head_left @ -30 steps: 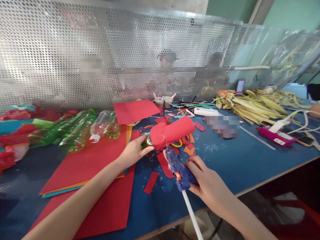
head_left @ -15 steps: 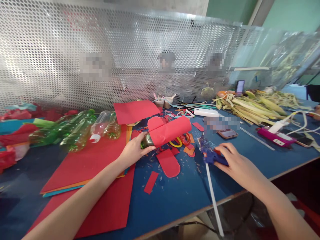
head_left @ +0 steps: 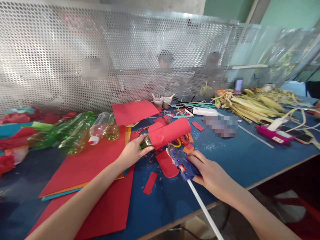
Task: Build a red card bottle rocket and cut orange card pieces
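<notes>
My right grip (head_left: 209,172) squeezes the blue plastic glue gun (head_left: 185,166), back near the round red-wrapped bottle (head_left: 171,132) my left grip (head_left: 132,151) holds.

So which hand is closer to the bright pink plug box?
Right: the right hand holds the blue glue gun, left of the pink plug box and nearer the front of the table. The left hand is much farther left, gripping the red-wrapped bottle.
</notes>
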`<state>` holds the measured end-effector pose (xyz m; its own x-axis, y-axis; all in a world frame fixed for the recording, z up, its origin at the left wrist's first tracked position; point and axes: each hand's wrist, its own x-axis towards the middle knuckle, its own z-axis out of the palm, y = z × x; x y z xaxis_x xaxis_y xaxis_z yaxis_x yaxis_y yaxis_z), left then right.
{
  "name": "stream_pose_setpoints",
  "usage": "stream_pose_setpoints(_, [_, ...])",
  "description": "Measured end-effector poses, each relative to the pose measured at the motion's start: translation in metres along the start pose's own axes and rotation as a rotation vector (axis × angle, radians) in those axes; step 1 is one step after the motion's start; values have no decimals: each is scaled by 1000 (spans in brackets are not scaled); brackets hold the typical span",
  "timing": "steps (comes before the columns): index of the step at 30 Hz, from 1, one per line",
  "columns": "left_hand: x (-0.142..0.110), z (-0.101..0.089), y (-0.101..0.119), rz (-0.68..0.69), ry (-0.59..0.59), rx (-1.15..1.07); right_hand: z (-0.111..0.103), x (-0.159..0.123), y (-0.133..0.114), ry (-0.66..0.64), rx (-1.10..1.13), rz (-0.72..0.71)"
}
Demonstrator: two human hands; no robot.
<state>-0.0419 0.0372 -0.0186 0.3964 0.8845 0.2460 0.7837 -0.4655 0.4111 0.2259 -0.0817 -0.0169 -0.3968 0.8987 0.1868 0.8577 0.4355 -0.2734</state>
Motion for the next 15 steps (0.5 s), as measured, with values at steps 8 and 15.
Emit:
stream_pose_setpoints(8, [0,0,1,6,17,-11,-1,7,-6,56,-27,-43])
stream_pose_setpoints(15, [0,-2,3,7,13,-30,0,7,-7,20,-58,-30])
